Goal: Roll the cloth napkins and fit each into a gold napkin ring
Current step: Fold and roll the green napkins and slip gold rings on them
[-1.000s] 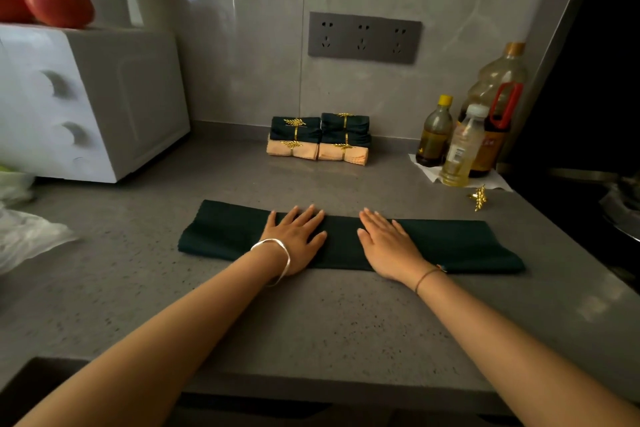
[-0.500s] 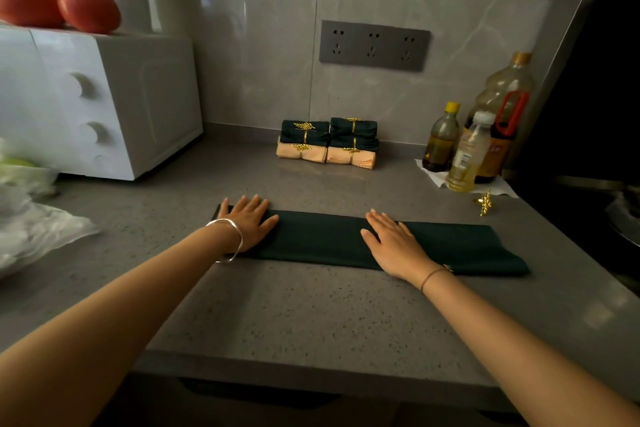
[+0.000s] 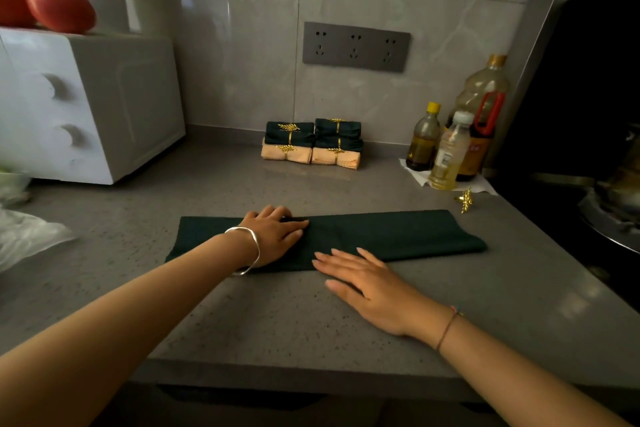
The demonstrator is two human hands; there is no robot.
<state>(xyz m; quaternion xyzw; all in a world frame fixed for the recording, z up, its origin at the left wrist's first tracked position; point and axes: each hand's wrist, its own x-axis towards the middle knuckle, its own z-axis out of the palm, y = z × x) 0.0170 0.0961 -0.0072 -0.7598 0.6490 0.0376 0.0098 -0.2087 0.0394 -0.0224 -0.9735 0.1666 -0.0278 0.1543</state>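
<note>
Left hand [image 3: 273, 236] slid centreward, flat, right hand [image 3: 367, 282] flat, dark green napkin [image 3: 398, 234] a long strip

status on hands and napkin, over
Both flat: left hand on green napkin, right hand at its near edge. Napkin a long folded strip, not yet rolled. Loose gold ring by bottles, nothing in the way.
</note>
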